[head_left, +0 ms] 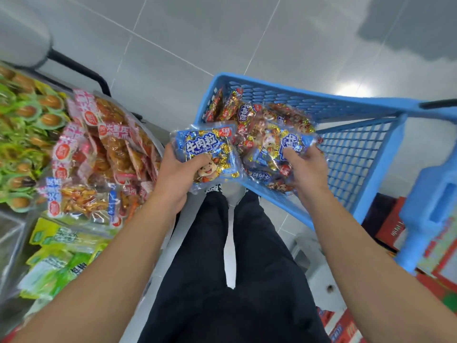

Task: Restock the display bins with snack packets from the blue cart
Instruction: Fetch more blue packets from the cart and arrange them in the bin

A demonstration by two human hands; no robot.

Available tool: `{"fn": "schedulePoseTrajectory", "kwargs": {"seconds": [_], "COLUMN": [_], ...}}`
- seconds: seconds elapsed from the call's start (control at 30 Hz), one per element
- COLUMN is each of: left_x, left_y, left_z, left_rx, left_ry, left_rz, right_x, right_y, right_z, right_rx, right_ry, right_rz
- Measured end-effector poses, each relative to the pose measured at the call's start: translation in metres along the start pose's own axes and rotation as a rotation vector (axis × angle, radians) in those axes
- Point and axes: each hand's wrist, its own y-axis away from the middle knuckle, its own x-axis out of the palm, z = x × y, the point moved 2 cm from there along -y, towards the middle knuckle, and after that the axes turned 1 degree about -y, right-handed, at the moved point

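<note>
My left hand (176, 173) grips a blue snack packet (206, 147) with gold-wrapped pieces inside, held between the display bins and the blue cart (358, 154). My right hand (305, 169) grips a second blue packet (279, 152) over the cart's near corner. Several more packets (249, 112) of the same kind lie piled in the cart's basket. On the left, a display bin (103, 147) holds red and pink snack packets.
Green-wrapped snacks (27, 120) fill a bin at the far left, and yellow-green packets (59, 256) lie in a nearer one. The cart's blue handle post (427, 214) stands at right, with red cartons (393, 224) behind it. My legs in black trousers (232, 268) stand on grey floor tiles.
</note>
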Motion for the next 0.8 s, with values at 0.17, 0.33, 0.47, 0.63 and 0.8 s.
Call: {"fn": "schedulePoseTrajectory", "kwargs": {"seconds": [0.17, 0.33, 0.47, 0.63, 0.8], "left_x": [-0.024, -0.047, -0.059, -0.067, -0.087], "left_y": [0.070, 0.149, 0.204, 0.254, 0.294], "left_z": [-0.014, 0.000, 0.029, 0.071, 0.115], "left_rx": [0.050, 0.095, 0.143, 0.131, 0.177], "left_ry": [0.046, 0.260, 0.455, 0.612, 0.686], "left_rz": [0.059, 0.009, -0.050, -0.284, -0.477], "right_x": [-0.044, -0.059, -0.061, -0.066, -0.052], "right_y": [0.059, 0.117, 0.148, 0.174, 0.215], "right_z": [0.028, 0.053, 0.063, 0.059, 0.034], "right_rx": [-0.074, -0.201, -0.353, -0.415, -0.371], "right_ry": [0.017, -0.007, 0.039, 0.059, 0.101], "right_rz": [0.124, 0.315, 0.524, 0.651, 0.806]}}
